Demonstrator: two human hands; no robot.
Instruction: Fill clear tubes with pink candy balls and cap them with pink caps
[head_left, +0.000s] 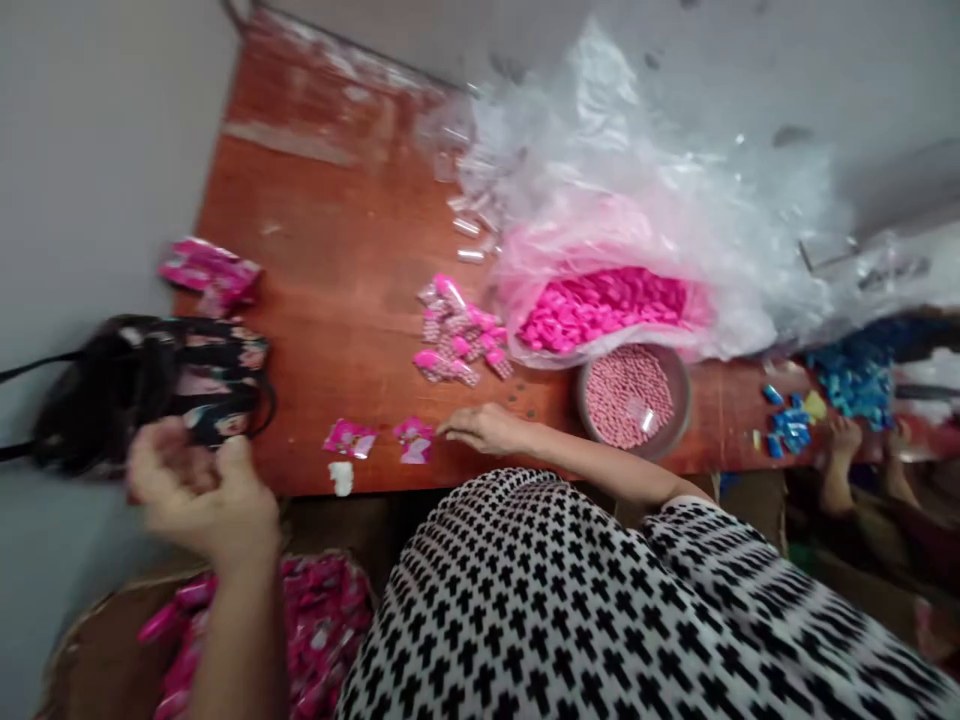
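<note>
My left hand [206,495] is raised over the table's left front edge, beside a black floral bag [214,385]. Slightly smeared, its curled fingers stand apart from the thumb, and I see nothing in them. My right hand [487,428] rests on the wooden table with its fingers stretched out to the left. Just off its fingertips lies a small shiny pink packet [415,441], with a similar pink packet [349,438] farther left. Behind the right hand is a pile of small clear containers with pink beads and pink tops [459,335].
A bowl [681,400] of pink beads stands right, before an open bag of pink pieces [607,308]. Clear tubes [469,228] lie behind. Pink packets fill a box [90,640] below left. Another person's hands [844,440] are near blue pieces [791,428].
</note>
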